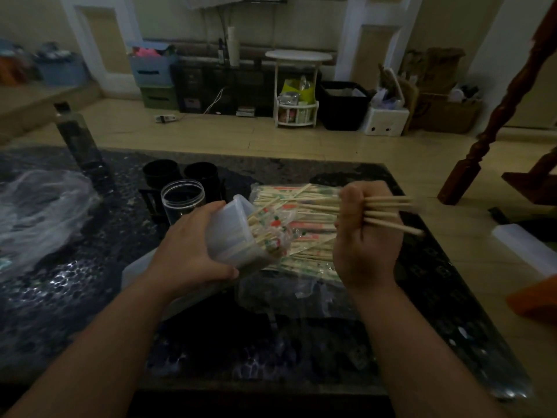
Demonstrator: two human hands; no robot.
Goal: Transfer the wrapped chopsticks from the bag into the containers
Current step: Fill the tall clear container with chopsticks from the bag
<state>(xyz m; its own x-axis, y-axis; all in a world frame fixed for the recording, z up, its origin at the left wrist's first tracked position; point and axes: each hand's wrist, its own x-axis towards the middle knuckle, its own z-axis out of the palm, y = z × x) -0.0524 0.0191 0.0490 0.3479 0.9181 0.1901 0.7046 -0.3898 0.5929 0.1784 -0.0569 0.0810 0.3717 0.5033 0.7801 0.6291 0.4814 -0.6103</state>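
Observation:
My left hand (193, 251) grips a translucent white plastic container (232, 230), tipped on its side with its mouth facing right. Several wrapped chopsticks (271, 233) stick out of that mouth. My right hand (364, 233) is curled round a small bundle of chopsticks (388, 212) whose bare wooden ends point right. Under and behind both hands lies the clear plastic bag (292, 203) with a pile of wrapped chopsticks in it, on the dark table (90, 297).
A clear empty jar (183, 200) stands behind my left hand, with two black cups (161, 173) (201, 176) behind it. Crumpled clear plastic (42, 206) lies at the left, a dark bottle (78, 137) stands far left, and a white lid (524, 245) is at the right edge.

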